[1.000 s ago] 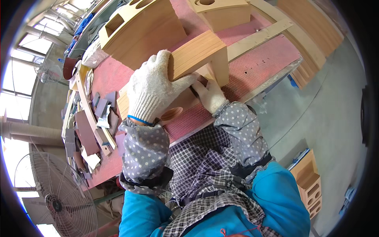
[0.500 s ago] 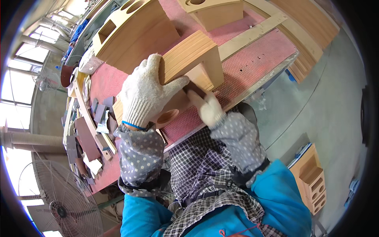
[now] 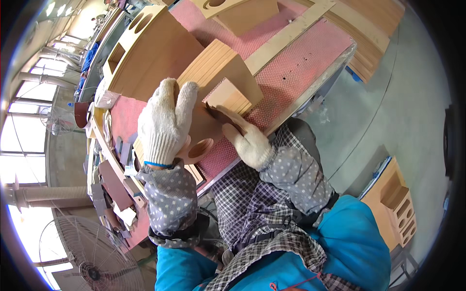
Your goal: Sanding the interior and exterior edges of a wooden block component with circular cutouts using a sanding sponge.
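Your left hand (image 3: pixel 165 121), in a white glove, lies flat with fingers together on the wooden piece (image 3: pixel 213 92), pressing down on its left side. The piece stands tilted on the red bench (image 3: pixel 301 63), right in front of you. It has a round hole (image 3: pixel 200 148) at its near end, just right of your left wrist. Your right hand (image 3: pixel 247 138) is at the piece's near right side, pinching a small dark sheet (image 3: pixel 218 114) against the wood.
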Tool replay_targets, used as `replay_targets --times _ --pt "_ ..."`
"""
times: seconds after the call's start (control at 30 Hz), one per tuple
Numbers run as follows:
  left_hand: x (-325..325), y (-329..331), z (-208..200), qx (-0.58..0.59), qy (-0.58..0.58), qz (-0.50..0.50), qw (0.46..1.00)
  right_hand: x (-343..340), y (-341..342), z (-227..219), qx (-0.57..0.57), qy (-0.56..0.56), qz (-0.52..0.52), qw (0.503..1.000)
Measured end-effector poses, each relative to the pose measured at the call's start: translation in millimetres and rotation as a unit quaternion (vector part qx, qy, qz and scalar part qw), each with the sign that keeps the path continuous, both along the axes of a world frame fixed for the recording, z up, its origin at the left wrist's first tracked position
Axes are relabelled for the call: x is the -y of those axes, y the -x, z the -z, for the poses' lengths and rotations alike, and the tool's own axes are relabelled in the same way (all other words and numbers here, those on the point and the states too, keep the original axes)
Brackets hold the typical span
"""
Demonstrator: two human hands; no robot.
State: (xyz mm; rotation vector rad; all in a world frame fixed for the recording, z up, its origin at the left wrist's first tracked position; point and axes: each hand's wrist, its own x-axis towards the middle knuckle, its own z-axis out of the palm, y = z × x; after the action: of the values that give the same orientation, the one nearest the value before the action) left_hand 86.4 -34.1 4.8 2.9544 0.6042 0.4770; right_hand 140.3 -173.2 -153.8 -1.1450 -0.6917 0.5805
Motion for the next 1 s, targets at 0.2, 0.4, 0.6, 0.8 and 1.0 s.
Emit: replay_targets --times 0.2,0.4,0.6,0.8,1.0 --pt "3.9 -6.0 0.4 0.019 0.043 -0.028 0.999 -36.6 -29.9 -3.0 -0.039 -0.012 -0.084 0.996" --pt "5.8 -0.5 -3.9 -0.013 -0.010 -0.015 1.000 5.4 -7.2 -28.3 0.092 -0.002 -0.030 0.995" --pt "3.2 -1.3 -2.4 -0.013 0.006 -0.007 1.000 -23.1 -29.9 -40.9 0.067 0.049 -0.125 0.989" --pt "4.8 -1.5 -4.8 -0.003 -0.042 0.042 0.998 -0.2 -17.6 -41.2 0.187 0.029 -0.020 0.982" --pt "-2.9 3.4 -3.4 -0.022 -0.106 0.084 0.991 -11.6 -32.1 -71.7 0.189 0.156 -0.092 0.965"
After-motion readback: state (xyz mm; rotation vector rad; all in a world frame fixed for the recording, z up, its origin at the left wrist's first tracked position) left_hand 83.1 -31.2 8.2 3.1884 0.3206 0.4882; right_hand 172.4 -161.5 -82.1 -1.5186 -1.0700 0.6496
